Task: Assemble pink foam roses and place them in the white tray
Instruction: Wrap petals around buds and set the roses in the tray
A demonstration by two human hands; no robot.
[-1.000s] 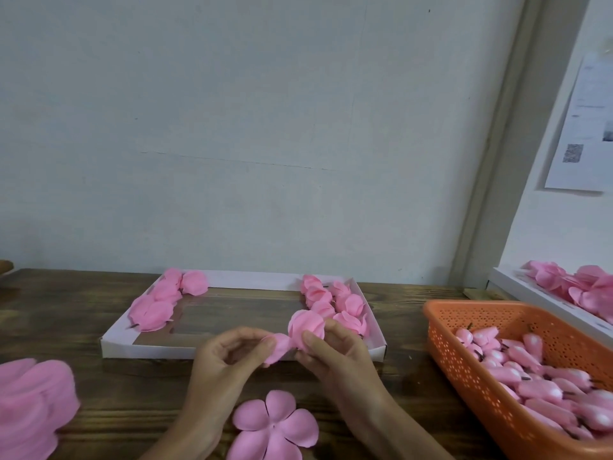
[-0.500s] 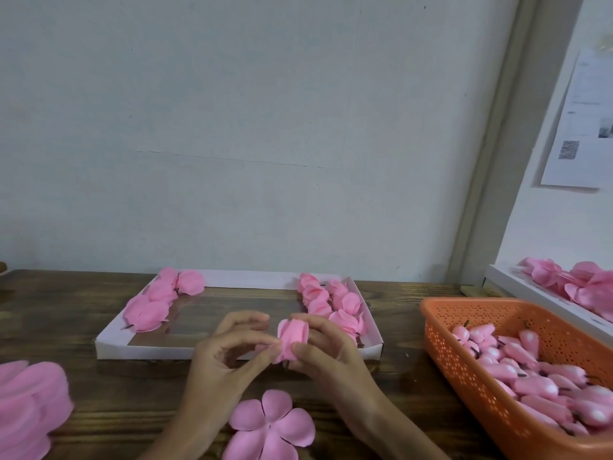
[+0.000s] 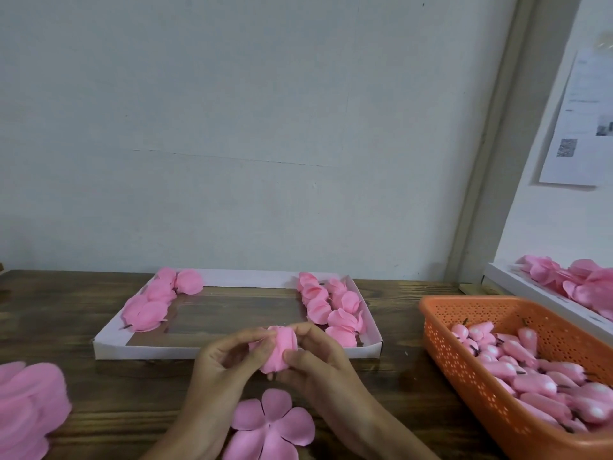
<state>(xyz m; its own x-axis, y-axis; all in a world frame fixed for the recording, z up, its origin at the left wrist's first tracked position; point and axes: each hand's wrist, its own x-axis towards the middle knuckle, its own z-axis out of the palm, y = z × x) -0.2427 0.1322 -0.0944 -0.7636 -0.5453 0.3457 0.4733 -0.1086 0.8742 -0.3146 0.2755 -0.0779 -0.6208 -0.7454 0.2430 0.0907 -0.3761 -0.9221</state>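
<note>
Both hands are curled round one pink foam rose [image 3: 280,348] just in front of the white tray's [image 3: 232,351] near wall, the left hand [image 3: 229,356] pinching its left side and the right hand [image 3: 318,356] gripping its right side. Finished roses already sit in two clusters, one at the tray's left end [image 3: 156,300] and one at its right end [image 3: 331,307], with its middle bare. Much seems left: a flat petal piece [image 3: 272,426] waits on the bench [image 3: 99,393], and an orange basket [image 3: 441,333] on the right holds many buds [image 3: 530,376].
</note>
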